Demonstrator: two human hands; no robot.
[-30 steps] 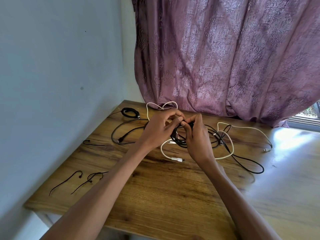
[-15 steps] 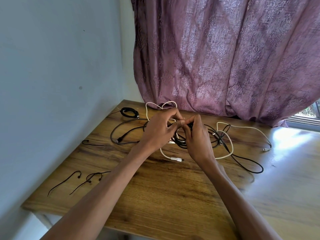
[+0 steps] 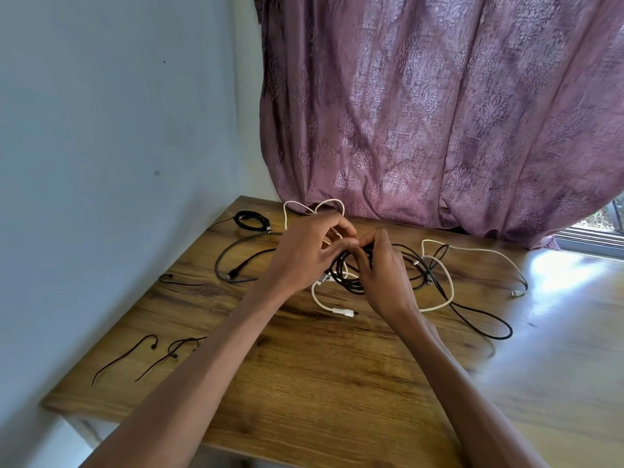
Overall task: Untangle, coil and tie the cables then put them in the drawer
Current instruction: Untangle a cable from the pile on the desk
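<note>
A tangle of black and white cables lies on the wooden table. My left hand and my right hand meet over a small black cable coil, both gripping it with fingertips touching at its top. A white cable loops around and under the coil, one plug end lying at the front. A long black cable trails off to the right. One tied black coil rests at the far left corner. A grey-black cable curves left of my hands.
Several short black ties lie near the table's left edge, another further back. A grey wall bounds the left side. A mauve patterned curtain hangs behind the table. A window shows at the right. No drawer is visible.
My hands have stayed over the black coil; the fingers have shifted slightly, closing together at its top. The cables on the table have not moved.
</note>
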